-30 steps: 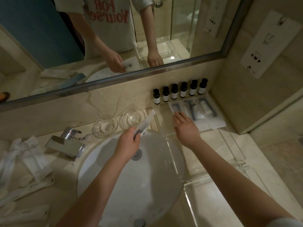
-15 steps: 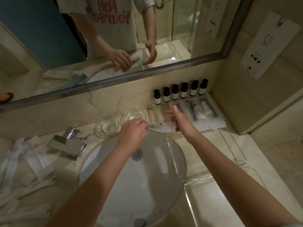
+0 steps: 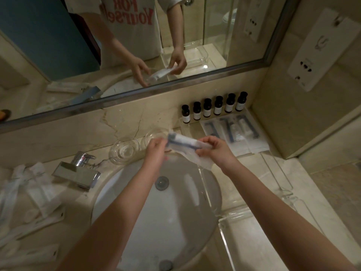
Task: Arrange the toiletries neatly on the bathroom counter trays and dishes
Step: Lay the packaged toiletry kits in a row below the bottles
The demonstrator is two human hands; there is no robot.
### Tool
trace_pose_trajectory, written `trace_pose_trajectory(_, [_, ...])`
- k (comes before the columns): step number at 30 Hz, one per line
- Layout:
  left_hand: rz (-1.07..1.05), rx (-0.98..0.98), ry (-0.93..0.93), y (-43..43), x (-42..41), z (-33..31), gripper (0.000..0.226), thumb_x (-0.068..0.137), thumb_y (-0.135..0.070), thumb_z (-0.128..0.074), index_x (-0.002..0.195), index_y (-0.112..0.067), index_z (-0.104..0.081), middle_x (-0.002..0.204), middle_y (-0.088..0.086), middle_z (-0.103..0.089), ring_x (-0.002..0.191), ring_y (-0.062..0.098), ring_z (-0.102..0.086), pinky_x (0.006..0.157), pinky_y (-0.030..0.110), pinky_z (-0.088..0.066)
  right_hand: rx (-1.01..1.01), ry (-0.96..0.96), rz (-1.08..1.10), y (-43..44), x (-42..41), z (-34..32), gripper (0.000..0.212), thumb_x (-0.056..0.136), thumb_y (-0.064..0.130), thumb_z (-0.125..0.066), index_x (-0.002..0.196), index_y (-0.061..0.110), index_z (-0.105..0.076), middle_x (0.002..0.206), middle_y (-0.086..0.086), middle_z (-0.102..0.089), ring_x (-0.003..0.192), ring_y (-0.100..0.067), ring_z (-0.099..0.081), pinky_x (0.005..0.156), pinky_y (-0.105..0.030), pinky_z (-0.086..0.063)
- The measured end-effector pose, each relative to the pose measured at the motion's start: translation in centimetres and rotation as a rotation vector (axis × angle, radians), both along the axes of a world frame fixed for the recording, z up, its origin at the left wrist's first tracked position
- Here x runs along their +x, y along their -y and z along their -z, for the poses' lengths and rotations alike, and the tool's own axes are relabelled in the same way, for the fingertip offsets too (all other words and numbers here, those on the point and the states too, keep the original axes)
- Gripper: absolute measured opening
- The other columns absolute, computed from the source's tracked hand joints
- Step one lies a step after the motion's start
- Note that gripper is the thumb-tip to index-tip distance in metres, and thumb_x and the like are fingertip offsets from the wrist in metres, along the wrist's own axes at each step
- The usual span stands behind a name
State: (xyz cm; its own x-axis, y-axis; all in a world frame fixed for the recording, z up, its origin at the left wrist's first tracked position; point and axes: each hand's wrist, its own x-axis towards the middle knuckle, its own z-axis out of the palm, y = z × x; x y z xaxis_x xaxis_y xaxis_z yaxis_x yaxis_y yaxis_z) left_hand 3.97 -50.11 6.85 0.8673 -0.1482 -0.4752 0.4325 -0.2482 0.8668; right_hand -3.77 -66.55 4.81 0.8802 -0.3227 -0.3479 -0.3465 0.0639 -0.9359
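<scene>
**Ana:** Where is the packet?

**Ben:** Up in the air, over the far edge of the sink, at 12 o'clock from the drain. It is clear, with something long and dark inside.

**Ana:** Who has it?

**Ben:** Both hands. The left hand curls its fingers round the left end. The right hand pinches the right end with thumb and fingers.

**Ana:** What is close by?

**Ben:** Two dishes sit by the wall at 11 o'clock, one just behind the left hand. The tap is at 9 o'clock, well apart.

**Ana:** And on the right?

**Ben:** Six bottles stand in a row against the wall at 1 o'clock. Flat packs lie side by side just in front of them. A strip of counter shows between them and the right hand.

**Ana:** Anything else?

**Ben:** A tray is at 3 o'clock. Its left wall runs by the sink's right edge. A heap of more packs lies at 9 o'clock, past the tap.
</scene>
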Motion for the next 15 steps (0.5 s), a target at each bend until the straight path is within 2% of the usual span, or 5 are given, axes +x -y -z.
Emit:
trace_pose_trajectory(3, [0.094,-0.125,-0.108,0.9,0.5,0.2,0.005,0.091,-0.021,-0.057,0.095,-0.019,-0.06,0.105,0.008,-0.063,0.088,0.02,-0.062,0.068,0.027,-0.049,-0.091,-0.013,-0.023,0.3,-0.2,0.0,0.02,0.074,0.0,-0.072,0.085,0.014,-0.062,0.081,0.001,-0.061,0.072,-0.012,-0.057,0.062,-0.021,-0.049])
trace_pose_trajectory(6, [0.126,-0.003,-0.012,2.3,1.5,0.7,0.009,0.089,-0.011,-0.059,0.096,-0.017,-0.058,0.096,0.005,-0.062,0.085,0.02,-0.059,0.07,0.028,-0.049,-0.292,-0.009,-0.047,1.2,-0.2,0.6,0.015,0.079,0.01,-0.071,0.092,0.014,-0.067,0.089,-0.002,-0.067,0.081,-0.015,-0.062,0.075,-0.03,-0.052])
trace_pose_trajectory(9, [0.154,0.081,0.071,4.2,3.1,0.5,0.01,0.089,-0.008,-0.058,0.095,-0.016,-0.056,0.081,-0.001,-0.055,0.066,0.014,-0.051,0.06,0.024,-0.043,-0.7,-0.003,-0.022,3.1,-0.5,0.9,0.021,0.086,0.014,-0.061,0.106,0.013,-0.067,0.101,-0.005,-0.07,0.091,-0.02,-0.063,0.082,-0.035,-0.052])
trace_pose_trajectory(13, [0.335,0.202,0.126,6.9,5.6,1.1,0.027,0.088,-0.009,-0.059,0.114,-0.002,-0.059,0.089,0.011,-0.059,0.06,0.014,-0.048,0.055,0.023,-0.041,-1.173,0.127,-0.025,6.2,-0.7,1.6,0.029,0.079,0.007,-0.063,0.108,0.007,-0.067,0.105,-0.013,-0.07,0.098,-0.034,-0.063,0.079,-0.042,-0.052])
trace_pose_trajectory(15, [0.412,0.274,0.148,8.2,6.4,1.5,0.037,0.087,-0.014,-0.061,0.122,-0.003,-0.055,0.105,0.016,-0.063,0.079,0.021,-0.058,0.068,0.029,-0.046,-1.235,0.019,-0.103,7.2,-0.5,2.1,0.037,0.08,0.014,-0.063,0.117,0.012,-0.063,0.121,-0.012,-0.064,0.115,-0.034,-0.057,0.088,-0.048,-0.049])
